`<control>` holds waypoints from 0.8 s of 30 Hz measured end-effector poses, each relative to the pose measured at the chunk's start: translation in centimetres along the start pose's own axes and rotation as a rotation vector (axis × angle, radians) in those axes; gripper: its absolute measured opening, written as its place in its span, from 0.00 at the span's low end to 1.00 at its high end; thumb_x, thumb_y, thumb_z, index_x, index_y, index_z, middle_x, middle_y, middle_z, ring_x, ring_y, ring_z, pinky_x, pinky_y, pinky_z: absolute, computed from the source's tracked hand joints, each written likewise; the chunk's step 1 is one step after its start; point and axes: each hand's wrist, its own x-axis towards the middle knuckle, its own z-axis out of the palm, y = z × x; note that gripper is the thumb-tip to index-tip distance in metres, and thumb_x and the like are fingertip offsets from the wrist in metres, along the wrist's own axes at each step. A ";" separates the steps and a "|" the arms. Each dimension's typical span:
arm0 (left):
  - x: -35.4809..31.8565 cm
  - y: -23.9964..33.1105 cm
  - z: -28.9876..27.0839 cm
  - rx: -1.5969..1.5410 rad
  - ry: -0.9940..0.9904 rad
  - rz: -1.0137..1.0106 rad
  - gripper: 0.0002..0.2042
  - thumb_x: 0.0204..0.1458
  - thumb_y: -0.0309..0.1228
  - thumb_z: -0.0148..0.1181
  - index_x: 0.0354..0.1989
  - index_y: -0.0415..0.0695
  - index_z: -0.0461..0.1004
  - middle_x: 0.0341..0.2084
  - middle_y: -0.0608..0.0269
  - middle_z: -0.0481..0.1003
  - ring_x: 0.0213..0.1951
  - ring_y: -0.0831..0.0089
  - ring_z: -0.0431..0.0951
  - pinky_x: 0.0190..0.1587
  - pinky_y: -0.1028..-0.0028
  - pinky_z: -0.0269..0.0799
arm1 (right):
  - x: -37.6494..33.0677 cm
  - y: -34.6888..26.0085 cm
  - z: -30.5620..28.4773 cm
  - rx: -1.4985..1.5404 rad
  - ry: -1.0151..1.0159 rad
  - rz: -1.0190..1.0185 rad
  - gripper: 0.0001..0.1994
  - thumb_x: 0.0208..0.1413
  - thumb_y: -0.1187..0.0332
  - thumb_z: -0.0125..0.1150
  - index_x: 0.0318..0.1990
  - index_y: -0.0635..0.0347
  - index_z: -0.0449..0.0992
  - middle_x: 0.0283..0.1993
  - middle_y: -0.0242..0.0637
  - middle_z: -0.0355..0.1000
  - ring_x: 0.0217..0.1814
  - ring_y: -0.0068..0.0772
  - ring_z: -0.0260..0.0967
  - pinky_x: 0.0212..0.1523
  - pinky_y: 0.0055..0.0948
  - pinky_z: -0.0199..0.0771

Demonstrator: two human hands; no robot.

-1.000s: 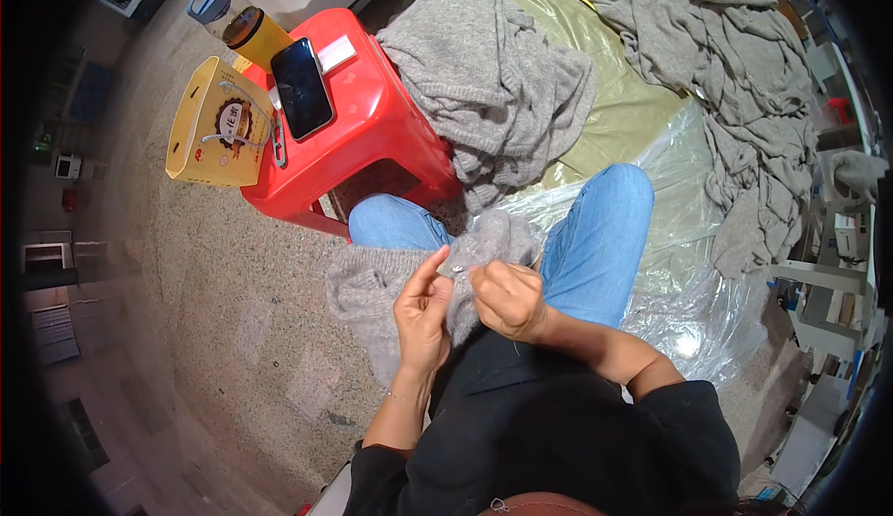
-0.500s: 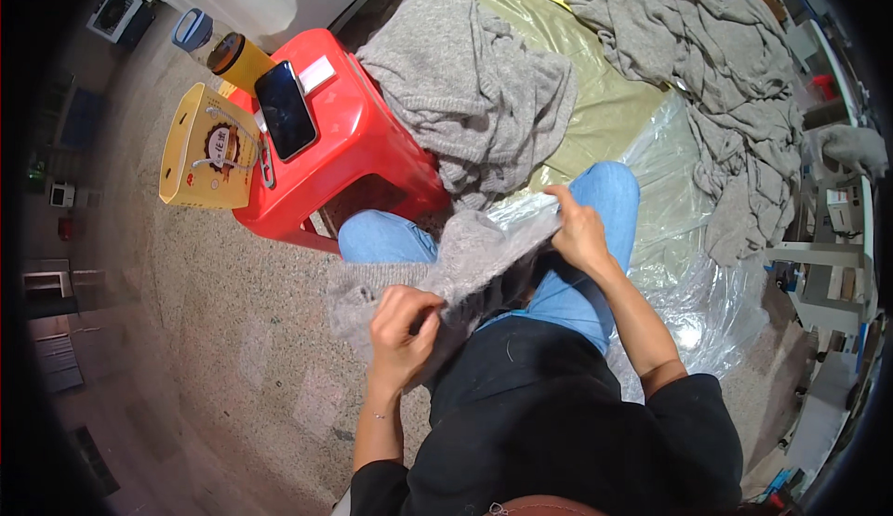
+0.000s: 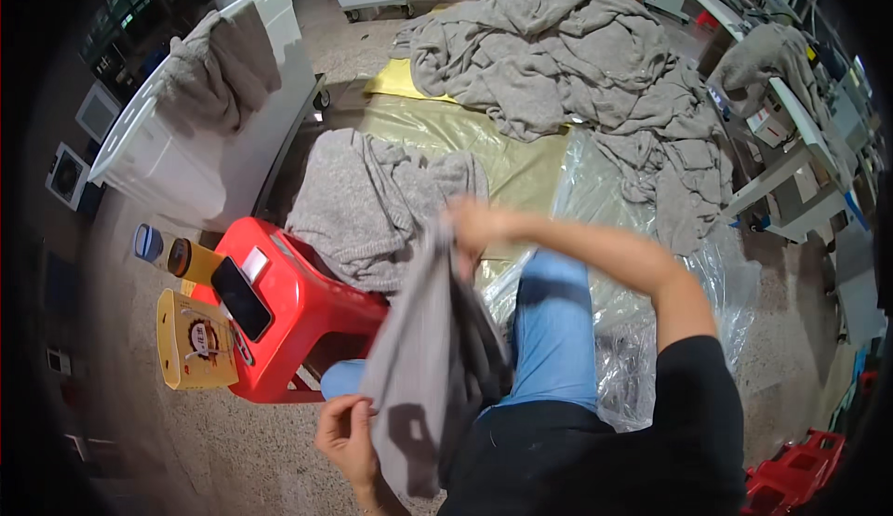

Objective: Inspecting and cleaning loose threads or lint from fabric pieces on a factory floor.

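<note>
A grey knitted garment (image 3: 409, 358) hangs stretched between my hands, over my lap. At its upper end my right hand (image 3: 479, 226), smeared by motion, is closed on the fabric, raised in front of the folded pile. Lower down, my left hand (image 3: 349, 437) pinches the garment's left edge between thumb and fingers. Behind the garment lies a pile of grey knitwear (image 3: 358, 204) on a plastic sheet. My jeans-clad right knee (image 3: 556, 321) shows beside the garment; the left one is mostly covered by it.
At left, a red stool (image 3: 312, 307) carries a phone (image 3: 242, 297) and small metal snips (image 3: 244, 348), with a yellow paper bag (image 3: 219, 360) and bottle (image 3: 186, 260) beside. A white bin (image 3: 214, 153) stands behind. Knitwear heap (image 3: 558, 51) lies beyond, tables (image 3: 791, 111) right.
My right hand has lifted the garment up and forward, away from my right knee, so it hangs upright. My left hand stays low at its edge. The view has tilted up.
</note>
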 end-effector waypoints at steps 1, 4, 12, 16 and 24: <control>-0.2 -0.2 -1.3 -0.031 0.133 -0.048 0.02 0.51 0.20 0.57 0.33 0.36 0.73 0.27 0.61 0.73 0.29 0.76 0.73 0.32 0.78 0.71 | 1.8 -1.1 -8.5 0.231 0.076 0.176 0.09 0.39 0.70 0.56 0.27 0.67 0.77 0.33 0.50 0.75 0.37 0.50 0.73 0.38 0.43 0.72; 0.6 -0.8 0.0 -0.079 0.183 -0.107 0.03 0.53 0.22 0.57 0.35 0.36 0.72 0.26 0.62 0.73 0.27 0.77 0.73 0.29 0.78 0.72 | 5.4 9.0 -29.2 -0.207 0.602 0.429 0.10 0.41 0.70 0.51 0.22 0.68 0.77 0.21 0.51 0.73 0.31 0.43 0.75 0.35 0.44 0.75; -1.6 -3.6 1.4 -0.085 0.152 -0.300 0.03 0.52 0.20 0.57 0.34 0.36 0.73 0.26 0.62 0.74 0.29 0.77 0.75 0.30 0.78 0.73 | 4.0 6.9 -39.0 -0.375 1.066 0.434 0.20 0.44 0.61 0.58 0.46 0.59 0.73 0.45 0.63 0.69 0.50 0.58 0.68 0.49 0.47 0.69; -1.8 -5.9 2.7 -0.044 -0.021 -0.375 0.03 0.51 0.20 0.59 0.34 0.36 0.74 0.26 0.64 0.75 0.29 0.79 0.75 0.31 0.81 0.71 | 6.1 15.1 -26.3 -0.381 0.955 0.548 0.13 0.46 0.62 0.55 0.34 0.61 0.78 0.29 0.51 0.75 0.36 0.47 0.75 0.40 0.42 0.74; -2.6 -9.2 1.6 0.010 -0.012 -0.552 0.04 0.51 0.21 0.60 0.34 0.36 0.75 0.25 0.66 0.75 0.27 0.83 0.72 0.31 0.83 0.68 | 13.5 7.8 14.0 0.338 0.215 0.235 0.29 0.34 0.63 0.72 0.49 0.55 0.74 0.48 0.45 0.72 0.50 0.44 0.71 0.49 0.39 0.70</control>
